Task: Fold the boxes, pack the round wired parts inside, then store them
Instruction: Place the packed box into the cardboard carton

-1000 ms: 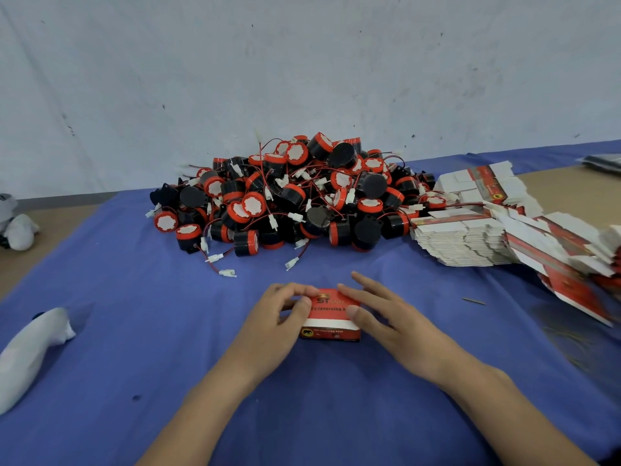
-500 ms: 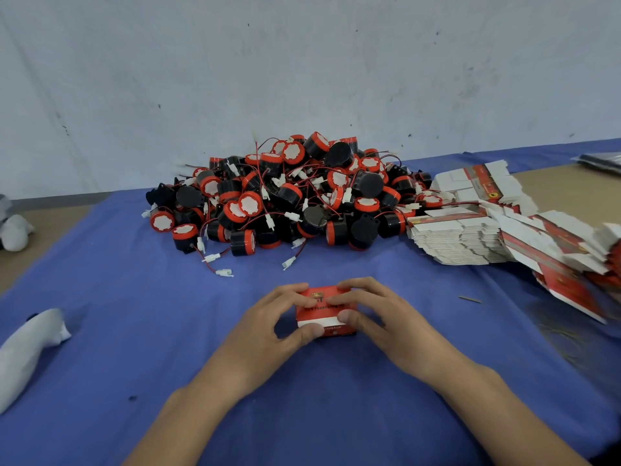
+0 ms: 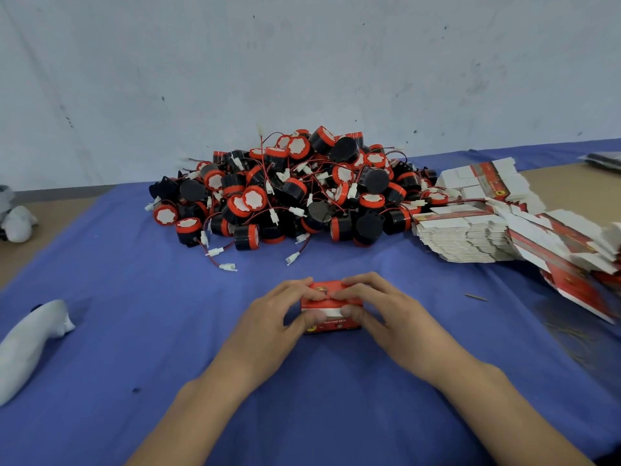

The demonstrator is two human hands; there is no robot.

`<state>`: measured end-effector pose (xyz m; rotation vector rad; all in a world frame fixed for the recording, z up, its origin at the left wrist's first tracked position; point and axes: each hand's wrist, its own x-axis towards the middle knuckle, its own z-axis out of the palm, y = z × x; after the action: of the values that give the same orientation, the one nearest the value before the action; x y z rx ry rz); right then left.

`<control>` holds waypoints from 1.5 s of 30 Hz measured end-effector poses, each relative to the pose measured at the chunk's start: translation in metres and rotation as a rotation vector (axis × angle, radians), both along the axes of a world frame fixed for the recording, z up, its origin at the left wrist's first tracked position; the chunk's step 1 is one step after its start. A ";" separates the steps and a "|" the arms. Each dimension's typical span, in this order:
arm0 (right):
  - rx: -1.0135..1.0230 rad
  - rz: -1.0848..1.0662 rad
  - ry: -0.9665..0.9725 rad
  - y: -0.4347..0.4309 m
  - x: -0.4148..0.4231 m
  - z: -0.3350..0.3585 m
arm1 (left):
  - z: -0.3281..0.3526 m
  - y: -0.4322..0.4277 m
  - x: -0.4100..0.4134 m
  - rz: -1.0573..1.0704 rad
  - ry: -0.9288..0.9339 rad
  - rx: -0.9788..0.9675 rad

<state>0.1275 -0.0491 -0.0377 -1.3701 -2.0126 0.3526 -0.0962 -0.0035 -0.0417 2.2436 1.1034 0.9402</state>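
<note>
A small red and white box (image 3: 331,326) stands on the blue cloth (image 3: 134,331) in front of me. My left hand (image 3: 282,314) grips its left end, fingers curled over the top and thumb on the front face. My right hand (image 3: 379,311) grips the right end the same way. Behind the box lies a big heap of round black and red wired parts (image 3: 295,193) with white plugs. To the right sit stacks of flat unfolded boxes (image 3: 470,233).
More flat boxes (image 3: 578,264) spill toward the right edge. A white cloth bundle (image 3: 30,338) lies at the left on the blue cloth, another white thing (image 3: 18,223) on the bare table at far left. A grey wall rises behind the heap.
Both hands have closed in on the box. The box has been raised from lying flat to standing taller, and my fingers now curl over its top.
</note>
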 end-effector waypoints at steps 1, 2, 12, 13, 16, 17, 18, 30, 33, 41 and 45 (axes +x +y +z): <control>0.005 -0.008 0.015 0.001 0.000 0.000 | 0.001 -0.001 0.000 -0.002 -0.009 -0.005; 0.010 -0.015 0.028 0.001 -0.001 0.000 | 0.003 -0.001 0.000 -0.001 -0.014 -0.010; 0.044 -0.089 0.073 0.007 -0.006 0.001 | 0.008 -0.001 0.001 0.006 -0.100 -0.082; 0.046 -0.098 0.061 0.007 -0.006 0.000 | 0.007 -0.001 0.001 0.005 -0.099 -0.087; 0.060 -0.117 0.022 0.007 -0.006 0.000 | 0.006 -0.001 0.000 -0.002 -0.075 -0.086; 0.057 -0.120 0.011 0.006 -0.006 0.000 | 0.006 -0.002 -0.001 -0.007 -0.073 -0.092; 0.049 -0.123 0.005 0.006 -0.005 0.000 | 0.006 -0.002 -0.001 -0.012 -0.075 -0.101; 0.024 -0.055 0.107 0.003 0.002 -0.002 | 0.007 -0.002 -0.002 -0.021 -0.155 -0.175; -0.001 -0.037 0.115 0.002 0.003 -0.002 | 0.007 -0.004 -0.003 -0.018 -0.146 -0.174; -0.023 -0.022 0.071 0.000 0.005 -0.003 | 0.005 -0.002 -0.008 -0.031 -0.067 -0.163; -0.010 -0.027 0.065 0.001 0.004 -0.003 | 0.004 -0.003 -0.010 -0.021 -0.036 -0.134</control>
<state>0.1317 -0.0481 -0.0411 -1.3729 -1.9401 0.3914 -0.1061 -0.0069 -0.0381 2.1189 1.0919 0.8684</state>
